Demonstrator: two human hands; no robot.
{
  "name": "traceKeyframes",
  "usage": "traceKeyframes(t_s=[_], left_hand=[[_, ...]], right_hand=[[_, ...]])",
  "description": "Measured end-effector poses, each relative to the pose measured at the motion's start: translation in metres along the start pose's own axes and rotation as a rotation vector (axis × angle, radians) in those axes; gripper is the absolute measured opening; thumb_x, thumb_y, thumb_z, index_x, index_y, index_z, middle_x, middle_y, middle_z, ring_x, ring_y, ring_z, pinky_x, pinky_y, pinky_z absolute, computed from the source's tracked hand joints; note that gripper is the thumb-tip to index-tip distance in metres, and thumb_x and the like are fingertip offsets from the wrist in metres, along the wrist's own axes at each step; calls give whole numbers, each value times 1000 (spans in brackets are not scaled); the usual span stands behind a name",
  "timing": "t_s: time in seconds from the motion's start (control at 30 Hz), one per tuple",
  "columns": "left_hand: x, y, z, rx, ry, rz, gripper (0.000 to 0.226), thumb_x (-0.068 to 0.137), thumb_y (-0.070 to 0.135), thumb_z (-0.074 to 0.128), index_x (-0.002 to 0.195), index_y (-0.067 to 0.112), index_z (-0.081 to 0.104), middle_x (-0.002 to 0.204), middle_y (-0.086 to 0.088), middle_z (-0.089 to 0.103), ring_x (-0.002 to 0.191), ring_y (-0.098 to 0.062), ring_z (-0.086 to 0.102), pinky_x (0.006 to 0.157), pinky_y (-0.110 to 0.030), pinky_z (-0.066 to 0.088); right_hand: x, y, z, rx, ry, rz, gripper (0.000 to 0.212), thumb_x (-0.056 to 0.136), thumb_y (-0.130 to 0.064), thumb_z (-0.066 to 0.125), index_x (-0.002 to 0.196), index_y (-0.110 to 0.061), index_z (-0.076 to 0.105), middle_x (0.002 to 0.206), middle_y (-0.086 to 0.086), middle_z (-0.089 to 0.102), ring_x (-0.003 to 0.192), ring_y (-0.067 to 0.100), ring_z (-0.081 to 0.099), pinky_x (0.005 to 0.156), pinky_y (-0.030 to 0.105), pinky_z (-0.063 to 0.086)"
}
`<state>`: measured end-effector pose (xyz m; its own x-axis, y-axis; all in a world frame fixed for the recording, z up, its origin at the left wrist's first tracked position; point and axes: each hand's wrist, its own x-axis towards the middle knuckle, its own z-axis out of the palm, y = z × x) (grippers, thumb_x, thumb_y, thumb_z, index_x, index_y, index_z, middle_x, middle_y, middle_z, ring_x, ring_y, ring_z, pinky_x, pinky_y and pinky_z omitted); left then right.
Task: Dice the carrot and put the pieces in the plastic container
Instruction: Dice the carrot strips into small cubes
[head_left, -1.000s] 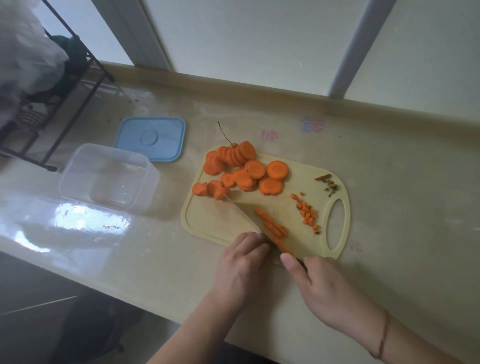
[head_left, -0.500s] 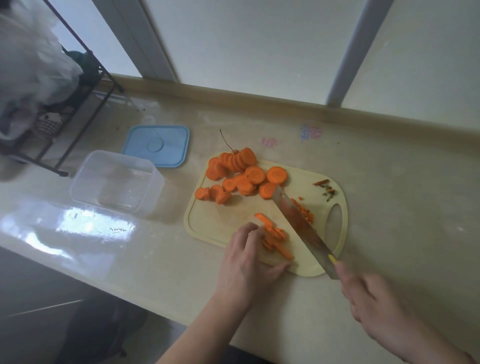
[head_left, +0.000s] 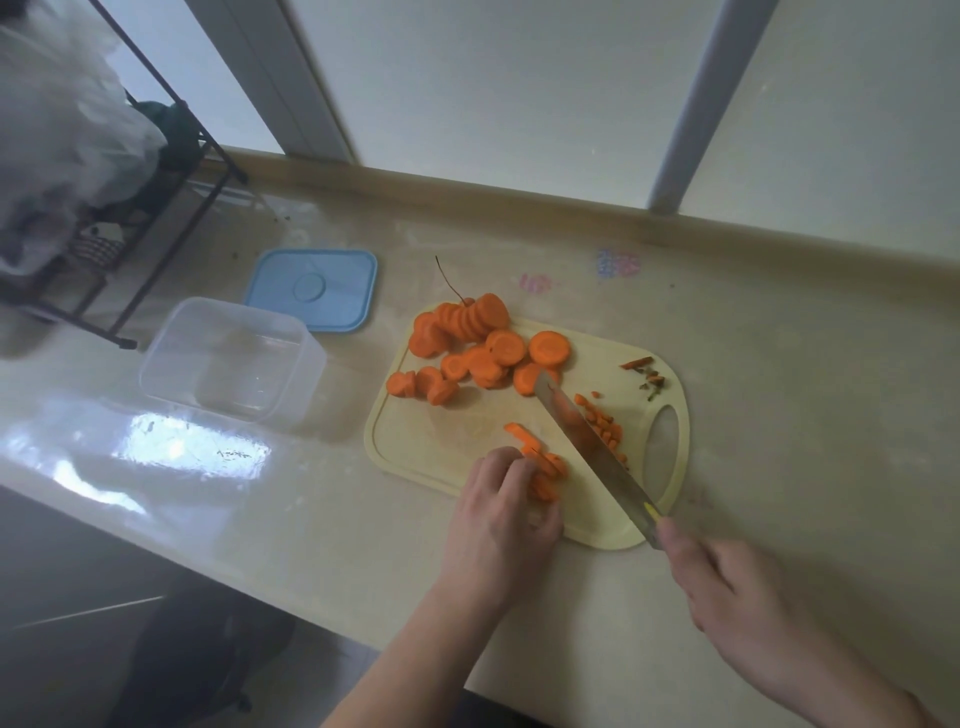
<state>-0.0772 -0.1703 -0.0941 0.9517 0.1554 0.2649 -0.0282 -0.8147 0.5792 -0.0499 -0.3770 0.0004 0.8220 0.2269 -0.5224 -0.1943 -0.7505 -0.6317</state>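
A pale yellow cutting board (head_left: 441, 436) lies on the counter. Round carrot slices (head_left: 483, 348) are heaped at its far left. Small diced carrot bits (head_left: 602, 423) lie near the handle hole. My left hand (head_left: 501, 512) pinches a bunch of carrot strips (head_left: 540, 465) at the board's near edge. My right hand (head_left: 727, 592) grips a knife (head_left: 587, 449) whose blade points away over the board, to the right of the strips. The clear plastic container (head_left: 228, 358) stands to the left of the board with nothing visible inside.
A blue lid (head_left: 311, 288) lies behind the container. A black wire rack (head_left: 156, 208) with a white bag stands at the far left. Carrot trimmings (head_left: 644, 369) sit at the board's far right corner. The counter's front edge runs just under my wrists.
The knife has swung from lying under my hands to pointing away, right of the strips. My right hand drew back to the right. My left hand gathered the strips together.
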Motion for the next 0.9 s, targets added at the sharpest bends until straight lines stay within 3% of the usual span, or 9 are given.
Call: traceKeyframes(t_s=[0.13,0.23,0.37,0.47,0.57,0.67,0.9], left_hand=[[3,0,1,-5,-22,-1,31,71,18,84,95,9,68,104,-6,61,92,-23,61,82,-24,50],[7,-3,2,-11,3,-28,33,69,20,83,95,11,65,101,-5,61,90,-23,61,81,-26,50],[14,0,-3,18,-38,-114,61,68,39,81,118,18,54,121,-4,55,107,-24,56,93,-32,51],[22,0,-6,74,-129,-157,82,69,58,72,140,23,48,145,-9,45,125,-29,40,107,-40,37],[26,-4,-3,78,-100,-70,61,72,57,69,119,19,66,131,-8,56,119,-30,46,101,-45,44],[23,-9,1,38,-60,-14,44,77,49,69,102,13,70,119,-8,59,112,-29,48,99,-36,42],[17,-12,3,-33,-37,-10,38,82,41,68,98,7,70,115,-8,61,113,-21,48,101,-17,33]], right_hand=[[0,-5,-3,-36,-6,-6,59,78,-68,27,54,-15,36,45,-3,35,42,8,34,46,26,30],[1,-3,-3,-27,-6,-4,60,77,-69,27,53,-16,36,45,-3,35,43,8,35,49,30,32],[2,-3,-3,-39,-3,-7,60,77,-69,26,52,-15,35,44,-2,35,41,7,34,48,29,31],[3,-3,-3,-32,-3,-10,60,77,-70,27,52,-15,35,44,-3,35,42,7,34,47,29,31],[4,-2,-2,-27,-5,-4,60,76,-70,27,53,-16,34,45,-4,34,42,7,33,48,30,30],[4,-2,-3,-10,-6,0,60,76,-71,28,53,-17,34,45,-4,33,43,7,32,50,32,30],[4,0,-4,-10,-7,13,59,76,-72,28,55,-17,33,45,-4,33,42,8,31,49,31,30]])
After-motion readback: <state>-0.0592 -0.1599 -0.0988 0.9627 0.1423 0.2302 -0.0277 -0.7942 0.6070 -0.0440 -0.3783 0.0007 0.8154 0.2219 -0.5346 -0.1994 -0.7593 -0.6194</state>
